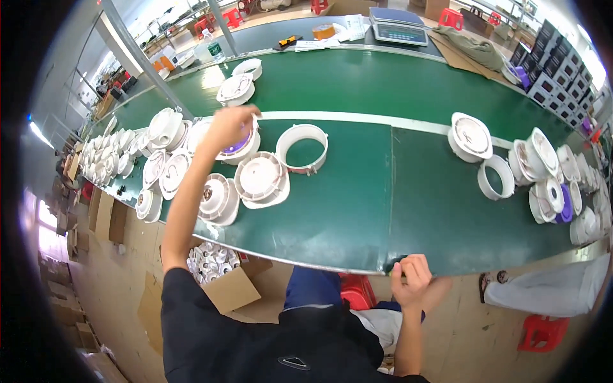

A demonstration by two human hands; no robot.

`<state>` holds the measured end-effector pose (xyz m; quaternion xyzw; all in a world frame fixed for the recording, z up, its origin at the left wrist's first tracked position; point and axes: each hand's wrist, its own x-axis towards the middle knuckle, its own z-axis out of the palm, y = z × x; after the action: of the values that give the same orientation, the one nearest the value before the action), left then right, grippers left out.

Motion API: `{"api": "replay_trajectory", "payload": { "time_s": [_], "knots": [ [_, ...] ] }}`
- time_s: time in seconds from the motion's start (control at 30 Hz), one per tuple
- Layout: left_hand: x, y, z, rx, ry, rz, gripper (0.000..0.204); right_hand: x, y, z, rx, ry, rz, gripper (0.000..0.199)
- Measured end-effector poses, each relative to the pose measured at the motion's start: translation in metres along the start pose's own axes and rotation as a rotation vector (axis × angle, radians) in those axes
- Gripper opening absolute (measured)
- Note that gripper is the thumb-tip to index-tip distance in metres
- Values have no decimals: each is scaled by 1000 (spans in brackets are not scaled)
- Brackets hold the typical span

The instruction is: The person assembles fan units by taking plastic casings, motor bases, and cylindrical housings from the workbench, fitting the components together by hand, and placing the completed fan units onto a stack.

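Observation:
My left arm stretches forward over the bench. At its end my left hand is curled at the rim of a white round housing with a purple inside; the fingertips are partly hidden. Next to it lie a white housing with a ribbed round top and an open white ring with small side tabs. My right hand is closed at the bench's near edge, beside a small dark patch. What its fingers hold, if anything, cannot be made out.
White housings crowd the green bench's left end, and more stand at the right. Behind are a scale and an orange tape roll. Below sits a carton of white parts. Someone's light-trousered leg is at right.

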<state>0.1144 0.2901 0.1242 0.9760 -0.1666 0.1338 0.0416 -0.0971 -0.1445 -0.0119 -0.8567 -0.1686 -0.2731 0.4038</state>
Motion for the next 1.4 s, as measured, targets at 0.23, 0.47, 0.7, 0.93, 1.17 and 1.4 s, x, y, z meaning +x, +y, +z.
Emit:
{"api": "replay_trajectory", "payload": {
  "time_s": [0.23, 0.47, 0.7, 0.93, 1.17, 1.4],
  "knots": [
    [118, -220, 70, 279, -101, -420, 34, -4, 5, 40, -242, 119, 125, 10],
    [192, -239, 125, 247, -475, -327, 82, -19, 7, 41, -363, 152, 38, 12],
    [197, -253, 111, 163, -614, -331, 60, -18, 7, 43, -351, 146, 20, 12],
    [154, -193, 56, 188, -220, -333, 41, -5, 7, 43, -246, 179, -28, 10],
    [99, -119, -36, 131, 214, -330, 38, -1, -2, 30, -84, 15, 127, 17],
    [-55, 135, 14, -1361, 815, -337, 50, 10, -32, 37, 1298, -200, 668, 61]
  ]
}}
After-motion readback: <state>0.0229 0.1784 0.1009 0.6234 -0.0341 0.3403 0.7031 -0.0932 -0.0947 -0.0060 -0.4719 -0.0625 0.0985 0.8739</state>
